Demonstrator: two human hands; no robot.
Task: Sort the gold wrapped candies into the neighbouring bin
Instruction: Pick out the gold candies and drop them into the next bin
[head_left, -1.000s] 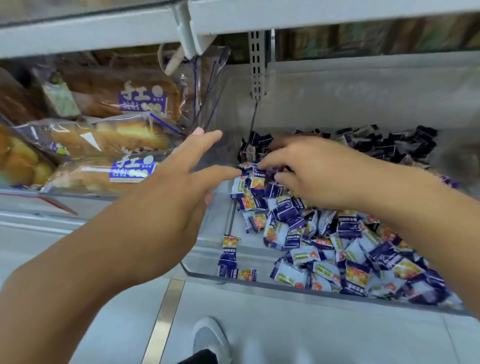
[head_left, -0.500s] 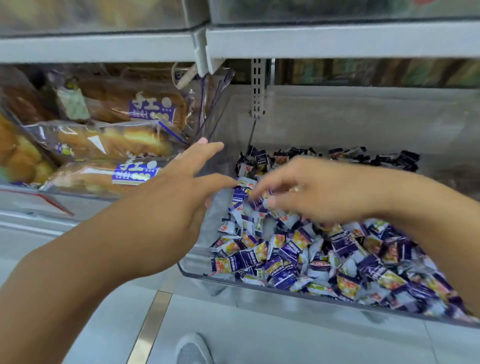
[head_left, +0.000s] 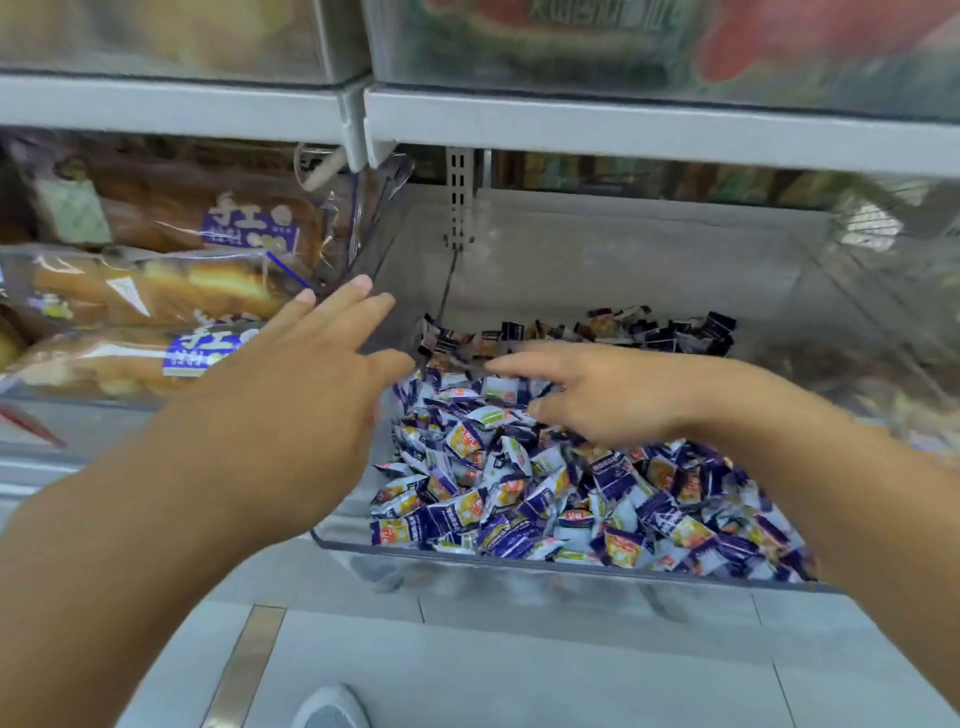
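Left hand: we are holding our left hand (head_left: 291, 395) at 9 o'clock of the clear bin (head_left: 519, 564), its fingers (head_left: 337, 301) straight and spread against the bin's left wall, gripping nothing.
Right hand: we are reaching our right hand (head_left: 613, 400) over the heap from 3 o'clock, the forefinger pointing toward 9 o'clock and the other fingers loosely curled; we cannot tell whether anything is lying under them.
Candies: purple-and-white wrapped candies (head_left: 545, 493) are filling the near part of the bin, many showing a yellow-gold patch.
Dark candies: a row of darker wrapped candies (head_left: 654, 327) is lying at 12 o'clock, along the back.
Gold wrapped candies: blur is keeping us from telling them apart from the rest of the heap.
Neighbouring bin: at 9 o'clock, bagged bread loaves (head_left: 156, 291) are lying stacked in it.
Shelf: a grey shelf (head_left: 623, 130) is running above both bins.
Floor: a grey shoe (head_left: 332, 709) is showing at 6 o'clock.
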